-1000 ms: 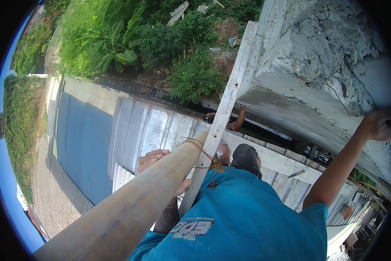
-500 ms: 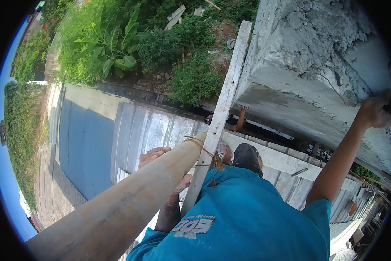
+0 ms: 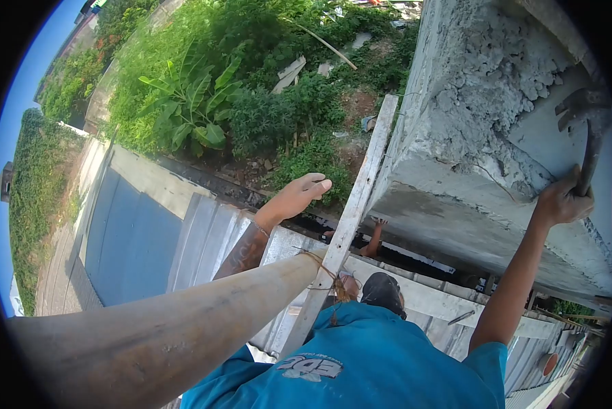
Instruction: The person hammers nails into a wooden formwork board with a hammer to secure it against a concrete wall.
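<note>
My right hand (image 3: 563, 199) is wrapped round the handle of a claw hammer (image 3: 581, 112), beside the grey concrete beam (image 3: 469, 129). The hammer's head points up, and its claw is visible near the rough concrete face. My left hand (image 3: 298, 198) is raised with its fingers stretched out, holding nothing, left of the white wooden board (image 3: 364, 174). Its forearm passes behind a thick round pole (image 3: 183, 307). Wire or cord (image 3: 340, 290) ties the pole to the board.
Below, another person's hand (image 3: 377, 223) reaches up beside the beam's underside. Metal roof sheets (image 3: 204, 225) and a blue roof section (image 3: 129, 232) lie beneath me. Green plants (image 3: 197, 102) and debris cover the ground beyond.
My left hand has come off the area behind the pole and risen toward the board's upper part. My right hand has moved down and left, bringing the hammer into clear view. The view has shifted.
</note>
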{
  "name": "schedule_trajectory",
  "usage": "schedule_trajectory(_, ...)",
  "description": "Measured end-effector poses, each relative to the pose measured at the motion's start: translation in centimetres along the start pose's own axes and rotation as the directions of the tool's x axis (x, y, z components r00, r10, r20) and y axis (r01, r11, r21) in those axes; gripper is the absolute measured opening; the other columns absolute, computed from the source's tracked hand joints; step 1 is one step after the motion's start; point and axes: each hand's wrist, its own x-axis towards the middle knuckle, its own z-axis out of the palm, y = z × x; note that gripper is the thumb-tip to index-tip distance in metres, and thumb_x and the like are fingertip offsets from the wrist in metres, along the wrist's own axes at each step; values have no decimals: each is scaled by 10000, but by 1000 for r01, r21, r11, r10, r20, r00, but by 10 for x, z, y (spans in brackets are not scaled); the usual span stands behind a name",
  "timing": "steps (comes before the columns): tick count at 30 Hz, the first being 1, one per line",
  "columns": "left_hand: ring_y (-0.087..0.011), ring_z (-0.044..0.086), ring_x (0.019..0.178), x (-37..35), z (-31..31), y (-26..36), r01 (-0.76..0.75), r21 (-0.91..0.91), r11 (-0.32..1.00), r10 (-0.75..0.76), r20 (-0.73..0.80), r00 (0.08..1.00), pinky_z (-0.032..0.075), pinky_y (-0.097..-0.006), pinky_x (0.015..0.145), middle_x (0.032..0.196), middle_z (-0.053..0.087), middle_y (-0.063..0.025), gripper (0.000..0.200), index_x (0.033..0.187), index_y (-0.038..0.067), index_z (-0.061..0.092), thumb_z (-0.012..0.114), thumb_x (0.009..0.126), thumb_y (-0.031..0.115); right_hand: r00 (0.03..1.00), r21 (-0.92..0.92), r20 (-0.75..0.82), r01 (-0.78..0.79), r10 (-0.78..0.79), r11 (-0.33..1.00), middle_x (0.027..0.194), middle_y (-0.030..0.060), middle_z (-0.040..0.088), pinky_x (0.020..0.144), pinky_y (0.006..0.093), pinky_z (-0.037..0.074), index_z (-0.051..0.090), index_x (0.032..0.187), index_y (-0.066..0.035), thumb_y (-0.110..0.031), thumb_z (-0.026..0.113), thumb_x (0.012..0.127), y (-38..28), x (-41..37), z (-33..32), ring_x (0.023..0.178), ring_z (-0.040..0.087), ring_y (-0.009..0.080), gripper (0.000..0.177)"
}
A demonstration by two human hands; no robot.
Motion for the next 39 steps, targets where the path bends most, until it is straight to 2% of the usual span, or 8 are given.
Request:
schedule_trajectory(6, -322, 506, 1171, 68, 39, 8, -105, 343, 934, 56, 149, 987, 377, -367, 997, 1291, 460, -305, 1085, 1426, -75, 144, 695, 740, 560, 1000, 76, -21, 17, -15, 997, 883, 152, 514, 776, 400, 349, 510, 910, 14, -204, 723, 809, -17, 3, -7, 870, 437, 292, 321)
schedule_trajectory(8, -256, 524, 1116, 66, 48, 18, -112, 146, 983, 84, 190, 978, 392, -339, 979, 1256, 492, -224, 1017, 1422, -57, 169, 772, 724, 372, 1000, 88, -28, 6, -4, 996, 874, 148, 505, 770, 404, 346, 511, 910, 8, -192, 706, 816, -21, 3, -8, 874, 433, 296, 295)
schedule_trajectory(10, -225, 526, 1107, 72, 53, 15, -178, 201, 963, 146, 163, 976, 407, -325, 957, 1250, 503, -188, 919, 1413, -53, 207, 751, 739, 255, 999, 91, -14, 43, -42, 995, 873, 162, 483, 773, 406, 341, 497, 915, 30, -274, 692, 839, -21, 5, -11, 883, 422, 295, 369)
schedule_trajectory(11, -220, 520, 1117, 70, 54, 14, -105, 51, 993, 93, 195, 976, 408, -314, 952, 1246, 507, -183, 897, 1410, -54, 220, 742, 748, 251, 996, 78, -20, 86, -84, 993, 875, 165, 480, 781, 412, 336, 496, 914, 31, -268, 695, 835, -19, 5, -12, 888, 415, 296, 368)
schedule_trajectory(14, -212, 508, 1131, 67, 58, 22, -167, 149, 975, 131, 227, 965, 386, -304, 973, 1272, 494, -171, 863, 1422, -42, 231, 708, 778, 277, 985, 82, -33, 169, -167, 982, 886, 169, 465, 812, 432, 316, 486, 915, 38, -257, 700, 827, -9, 3, -7, 905, 394, 305, 375)
schedule_trajectory(20, -190, 469, 1155, 61, 62, 22, -152, 147, 977, 121, 201, 972, 354, -308, 996, 1286, 483, -137, 817, 1410, -17, 295, 690, 807, 368, 993, 262, -105, -18, 47, 965, 803, 139, 478, 686, 356, 385, 526, 914, 28, -192, 633, 872, -35, 5, -8, 743, 457, 255, 248)
schedule_trajectory(28, -198, 499, 1122, 57, 62, 18, -150, 115, 982, 127, 188, 974, 383, -312, 971, 1256, 511, -165, 843, 1427, -18, 257, 688, 819, 376, 993, 228, -104, -24, 48, 973, 815, 101, 447, 687, 336, 366, 503, 925, 20, -229, 627, 890, -31, 2, -3, 748, 413, 205, 281)
schedule_trajectory(39, -164, 540, 1075, 9, 41, -37, 125, -149, 981, -82, 269, 960, 436, -316, 917, 1206, 555, -97, 579, 1350, 20, 422, 546, 919, 387, 994, 177, -99, 69, -52, 982, 699, 36, 407, 585, 293, 352, 496, 886, -9, -264, 597, 922, -26, 4, -4, 640, 381, 151, 277)
